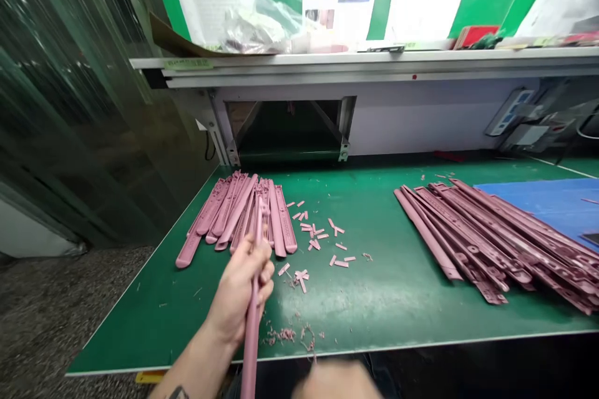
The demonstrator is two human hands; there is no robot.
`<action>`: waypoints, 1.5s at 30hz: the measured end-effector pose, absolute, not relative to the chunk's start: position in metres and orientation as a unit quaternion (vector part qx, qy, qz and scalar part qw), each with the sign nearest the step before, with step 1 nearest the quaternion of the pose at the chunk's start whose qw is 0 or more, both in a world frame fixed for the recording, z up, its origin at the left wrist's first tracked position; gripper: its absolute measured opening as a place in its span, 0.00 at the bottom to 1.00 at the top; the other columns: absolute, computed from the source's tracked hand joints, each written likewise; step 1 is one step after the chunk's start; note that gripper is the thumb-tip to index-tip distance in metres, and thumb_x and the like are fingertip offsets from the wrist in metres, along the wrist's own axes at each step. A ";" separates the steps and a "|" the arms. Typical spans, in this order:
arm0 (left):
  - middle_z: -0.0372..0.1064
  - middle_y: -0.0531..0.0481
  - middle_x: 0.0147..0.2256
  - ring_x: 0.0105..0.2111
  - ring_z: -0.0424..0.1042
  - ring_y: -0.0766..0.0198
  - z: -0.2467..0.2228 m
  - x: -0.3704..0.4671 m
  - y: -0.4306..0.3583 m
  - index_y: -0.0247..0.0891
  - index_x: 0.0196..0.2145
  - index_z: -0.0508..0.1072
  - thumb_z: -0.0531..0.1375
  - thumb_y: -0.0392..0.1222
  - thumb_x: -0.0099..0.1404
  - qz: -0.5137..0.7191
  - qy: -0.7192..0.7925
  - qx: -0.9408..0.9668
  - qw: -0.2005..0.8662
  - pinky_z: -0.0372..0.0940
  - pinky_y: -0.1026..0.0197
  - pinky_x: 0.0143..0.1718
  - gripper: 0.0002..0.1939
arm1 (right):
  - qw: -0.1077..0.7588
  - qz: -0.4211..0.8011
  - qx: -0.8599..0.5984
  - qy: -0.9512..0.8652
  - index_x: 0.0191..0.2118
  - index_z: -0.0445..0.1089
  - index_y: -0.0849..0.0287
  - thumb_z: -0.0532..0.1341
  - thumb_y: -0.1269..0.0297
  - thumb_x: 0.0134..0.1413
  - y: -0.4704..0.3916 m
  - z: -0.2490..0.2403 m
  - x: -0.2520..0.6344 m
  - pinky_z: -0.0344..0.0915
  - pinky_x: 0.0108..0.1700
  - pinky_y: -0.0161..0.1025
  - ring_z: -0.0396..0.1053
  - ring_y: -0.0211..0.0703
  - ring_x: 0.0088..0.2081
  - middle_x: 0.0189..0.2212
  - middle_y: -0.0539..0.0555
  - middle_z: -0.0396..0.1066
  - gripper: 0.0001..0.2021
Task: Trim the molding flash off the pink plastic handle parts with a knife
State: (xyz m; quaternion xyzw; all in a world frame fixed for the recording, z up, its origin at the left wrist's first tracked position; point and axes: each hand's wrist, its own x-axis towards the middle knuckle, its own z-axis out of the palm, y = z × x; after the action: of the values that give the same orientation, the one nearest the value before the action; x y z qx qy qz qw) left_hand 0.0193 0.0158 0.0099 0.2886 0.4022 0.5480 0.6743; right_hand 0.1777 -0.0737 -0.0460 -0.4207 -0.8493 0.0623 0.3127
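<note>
My left hand (241, 287) is closed around a long pink plastic strip (251, 343), which points away from me over the near part of the table. My right hand (337, 380) shows only in part at the bottom edge, smeared by motion. Its fingers, and anything in them, cannot be made out. Just beyond my left hand lies a pile of similar pink strips (229, 212). Small pink offcuts (313, 230) are scattered to the right of that pile. Fine pink shavings (283, 335) lie near the table's front edge, between my hands.
On the right of the green table (369, 305) rests a larger pile of pink strips (496, 243), partly over a blue sheet (543, 193). A conveyor opening (290, 131) sits at the back. Above runs a shelf (327, 62) bearing a clear plastic bag (257, 28).
</note>
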 end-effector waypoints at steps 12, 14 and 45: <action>0.72 0.52 0.28 0.19 0.66 0.75 -0.016 0.039 -0.034 0.42 0.49 0.73 0.67 0.42 0.55 0.489 0.431 0.276 0.706 0.64 0.74 0.22 0.23 | 0.251 -0.022 -0.530 -0.809 0.29 0.67 0.60 0.47 0.32 0.52 0.023 0.005 0.206 0.47 0.25 0.34 0.63 0.38 0.25 0.25 0.51 0.68 0.32; 0.74 0.51 0.34 0.28 0.70 0.72 -0.017 0.037 -0.033 0.41 0.47 0.75 0.67 0.39 0.55 0.504 0.416 0.273 0.706 0.68 0.70 0.35 0.20 | 0.242 -0.037 -0.531 -0.811 0.28 0.65 0.60 0.45 0.34 0.55 0.019 0.007 0.206 0.44 0.24 0.34 0.62 0.37 0.24 0.24 0.51 0.67 0.31; 0.64 0.56 0.16 0.08 0.58 0.77 -0.008 0.033 -0.043 0.44 0.52 0.69 0.63 0.42 0.60 0.467 0.370 0.207 0.776 0.52 0.77 0.09 0.22 | 0.298 0.006 -0.523 -0.798 0.24 0.65 0.58 0.46 0.39 0.60 -0.016 0.005 0.191 0.43 0.23 0.35 0.60 0.36 0.21 0.20 0.50 0.66 0.28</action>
State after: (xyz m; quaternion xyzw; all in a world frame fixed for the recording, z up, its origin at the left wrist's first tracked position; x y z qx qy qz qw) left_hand 0.0331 -0.0432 -0.0076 0.2070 0.3696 0.4665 0.7765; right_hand 0.1910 -0.0158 0.0047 -0.5232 -0.7984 0.0063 0.2978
